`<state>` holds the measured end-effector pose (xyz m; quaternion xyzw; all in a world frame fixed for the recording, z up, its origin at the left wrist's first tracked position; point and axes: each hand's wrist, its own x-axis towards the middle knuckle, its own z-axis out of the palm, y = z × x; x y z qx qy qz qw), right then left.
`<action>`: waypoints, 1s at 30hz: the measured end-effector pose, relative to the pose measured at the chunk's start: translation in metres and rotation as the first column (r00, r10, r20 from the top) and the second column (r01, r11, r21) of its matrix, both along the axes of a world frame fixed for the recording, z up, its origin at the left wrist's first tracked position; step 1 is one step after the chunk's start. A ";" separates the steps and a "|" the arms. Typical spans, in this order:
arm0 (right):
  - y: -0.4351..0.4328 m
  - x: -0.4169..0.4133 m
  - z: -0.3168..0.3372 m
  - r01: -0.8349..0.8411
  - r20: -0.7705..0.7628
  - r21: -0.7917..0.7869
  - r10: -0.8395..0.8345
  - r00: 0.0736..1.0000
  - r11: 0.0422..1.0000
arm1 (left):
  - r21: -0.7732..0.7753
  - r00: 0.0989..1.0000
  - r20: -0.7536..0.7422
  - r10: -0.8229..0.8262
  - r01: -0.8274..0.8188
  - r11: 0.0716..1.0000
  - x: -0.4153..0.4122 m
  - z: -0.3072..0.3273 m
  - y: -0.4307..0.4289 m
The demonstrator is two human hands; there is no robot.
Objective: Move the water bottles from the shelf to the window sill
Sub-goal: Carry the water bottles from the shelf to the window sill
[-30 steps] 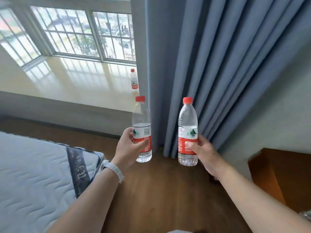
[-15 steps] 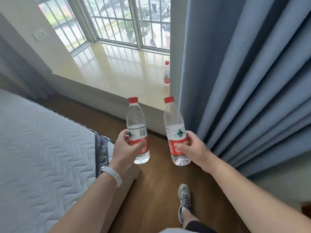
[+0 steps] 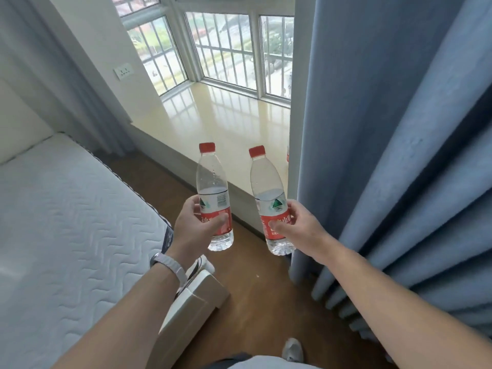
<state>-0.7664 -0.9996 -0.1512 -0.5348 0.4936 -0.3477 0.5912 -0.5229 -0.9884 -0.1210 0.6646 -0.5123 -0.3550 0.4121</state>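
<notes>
I hold two clear water bottles with red caps and red labels, both upright in front of the window sill [image 3: 213,121]. My left hand [image 3: 195,227] grips the left bottle [image 3: 213,182] around its label. My right hand [image 3: 298,225] grips the right bottle [image 3: 267,187] the same way. Both bottles hang over the wooden floor, just short of the sill's front edge. A third bottle [image 3: 287,155] stands on the sill, almost wholly hidden behind the curtain edge. The shelf is out of view.
A white mattress [image 3: 66,222] fills the left side. Heavy blue curtains [image 3: 399,155] hang on the right, down to the wooden floor [image 3: 255,278]. A cardboard box [image 3: 197,294] lies on the floor beneath my left forearm. My shoe [image 3: 292,348] shows at the bottom.
The view has swung right to left and I have come closer to the sill. Both bottles stay gripped and upright, and now sit nearer the sill's front edge.
</notes>
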 end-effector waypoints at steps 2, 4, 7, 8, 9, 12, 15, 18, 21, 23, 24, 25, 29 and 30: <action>-0.011 0.000 0.007 -0.027 -0.007 -0.027 0.027 1.000 0.999 | -0.006 1.000 0.013 0.012 -0.012 1.000 0.000 0.004 -0.006; -0.022 0.001 0.013 -0.055 -0.031 -0.065 0.053 0.998 0.996 | -0.007 0.999 0.026 0.030 -0.030 1.000 0.001 0.008 -0.014; -0.035 0.003 0.016 -0.023 -0.001 -0.075 0.023 1.000 0.997 | 0.003 0.997 0.018 0.074 -0.074 0.997 0.004 0.011 -0.029; -0.038 0.002 0.015 0.000 0.009 -0.075 0.001 1.000 0.997 | 0.008 0.997 0.009 0.082 -0.082 0.997 0.005 0.010 -0.035; -0.041 0.001 0.014 0.019 0.016 -0.074 -0.018 1.000 0.997 | 0.015 0.996 -0.003 0.087 -0.086 0.996 0.004 0.009 -0.043; -0.051 -0.003 0.010 0.066 0.002 -0.079 -0.066 0.998 0.995 | 0.041 0.995 -0.047 0.085 -0.083 0.996 -0.001 0.002 -0.067; -0.068 -0.002 0.000 0.127 -0.015 -0.059 -0.128 0.992 0.990 | 0.070 0.996 -0.077 0.043 -0.037 0.997 -0.007 -0.008 -0.094; -0.087 0.007 -0.009 0.162 -0.039 -0.019 -0.163 0.986 0.987 | 0.095 0.997 -0.081 -0.014 0.022 0.995 -0.006 -0.019 -0.118; -0.112 0.022 -0.012 0.170 -0.036 0.040 -0.168 0.985 0.985 | 0.114 0.996 -0.077 -0.041 0.049 0.992 0.008 -0.026 -0.147; -0.134 0.035 -0.011 0.161 -0.043 0.066 -0.159 0.986 0.985 | 0.127 0.996 -0.081 -0.040 0.051 0.991 0.024 -0.028 -0.170; -0.146 0.043 -0.012 0.162 -0.053 0.076 -0.158 0.986 0.984 | 0.132 0.995 -0.089 -0.036 0.047 0.990 0.034 -0.029 -0.182; -0.158 0.051 -0.013 0.170 -0.064 0.087 -0.165 0.984 0.982 | 0.135 0.995 -0.095 -0.032 0.045 0.990 0.044 -0.030 -0.193; -0.205 0.084 -0.021 0.227 -0.063 0.134 -0.220 0.973 0.965 | 0.137 0.995 -0.083 -0.049 0.060 0.989 0.085 -0.033 -0.243; -0.215 0.092 -0.025 0.253 -0.065 0.131 -0.246 0.967 0.959 | 0.137 0.995 -0.080 -0.056 0.066 0.988 0.095 -0.035 -0.255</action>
